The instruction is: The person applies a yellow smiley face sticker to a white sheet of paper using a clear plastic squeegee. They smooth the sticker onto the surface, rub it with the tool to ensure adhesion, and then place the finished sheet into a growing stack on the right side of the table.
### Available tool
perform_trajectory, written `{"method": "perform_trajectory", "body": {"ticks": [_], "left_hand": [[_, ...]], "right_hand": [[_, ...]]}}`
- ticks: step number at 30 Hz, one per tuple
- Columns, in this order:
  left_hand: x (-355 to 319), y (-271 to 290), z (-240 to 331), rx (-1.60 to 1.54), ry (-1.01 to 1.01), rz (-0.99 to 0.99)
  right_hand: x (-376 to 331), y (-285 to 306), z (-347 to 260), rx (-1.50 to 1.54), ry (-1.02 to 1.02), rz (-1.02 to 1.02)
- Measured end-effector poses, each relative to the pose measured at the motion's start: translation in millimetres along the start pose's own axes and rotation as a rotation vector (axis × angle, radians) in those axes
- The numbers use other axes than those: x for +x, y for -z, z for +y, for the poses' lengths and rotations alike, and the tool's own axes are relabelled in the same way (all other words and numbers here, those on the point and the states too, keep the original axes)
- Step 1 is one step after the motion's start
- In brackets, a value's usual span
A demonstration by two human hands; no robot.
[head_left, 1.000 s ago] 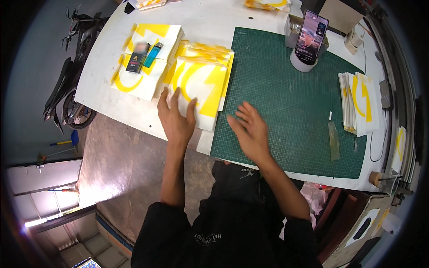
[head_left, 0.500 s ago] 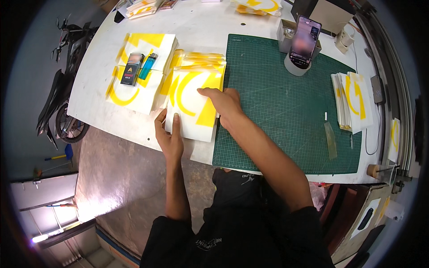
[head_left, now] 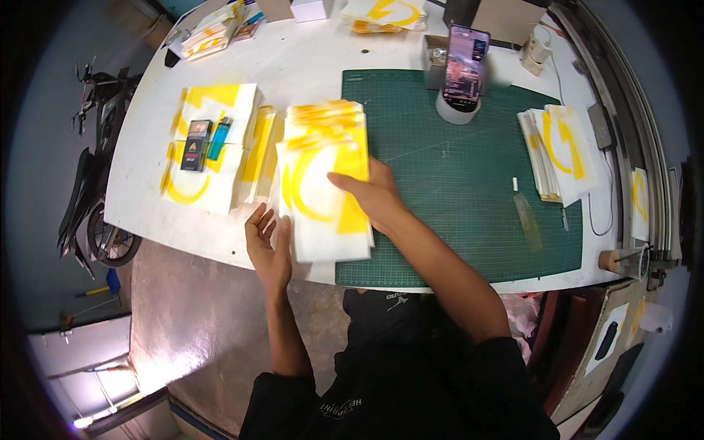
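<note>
Central packet stack [head_left: 304, 238]: white, yellow arc plus yellow angular block, yellow bands layered along far edge. Left packet stacks [head_left: 229, 176]: white, same yellow curves and wedges. Right packet stack [head_left: 566, 158]: white, yellow curve and slanted block. Cutting mat [head_left: 455, 191]: dark green, fine pale grid. Table [head_left: 161, 70]: plain white. Cigarette pack [head_left: 194, 154]: black, gold emblem, reddish print. Lighter [head_left: 218, 143]: translucent teal-blue. Phone [head_left: 467, 66]: dark rim, multicoloured screen. Phone stand [head_left: 455, 113]: white. T-shirt [head_left: 418, 389]: black, pale print. Motorcycle [head_left: 92, 161]: mostly black. Dustpan [head_left: 113, 281]: blue, yellow handle. Floor [head_left: 183, 293]: mottled brownish grey.
</note>
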State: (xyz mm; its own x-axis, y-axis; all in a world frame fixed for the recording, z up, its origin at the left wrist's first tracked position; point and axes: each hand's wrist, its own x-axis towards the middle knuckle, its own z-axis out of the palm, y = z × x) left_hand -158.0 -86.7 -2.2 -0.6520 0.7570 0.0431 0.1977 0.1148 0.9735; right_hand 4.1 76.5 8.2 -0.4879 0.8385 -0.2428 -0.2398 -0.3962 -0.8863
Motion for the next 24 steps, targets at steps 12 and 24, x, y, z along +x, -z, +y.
{"method": "perform_trajectory", "body": {"ticks": [12,24], "left_hand": [[-23,-113,67,-0.027,-0.387,-0.702],[-59,-192,77,-0.624,-0.077,-0.697]], "right_hand": [[-150,152,-78,-0.808,0.617,0.058],[-141,177,-51,-0.049,0.350,0.076]]}}
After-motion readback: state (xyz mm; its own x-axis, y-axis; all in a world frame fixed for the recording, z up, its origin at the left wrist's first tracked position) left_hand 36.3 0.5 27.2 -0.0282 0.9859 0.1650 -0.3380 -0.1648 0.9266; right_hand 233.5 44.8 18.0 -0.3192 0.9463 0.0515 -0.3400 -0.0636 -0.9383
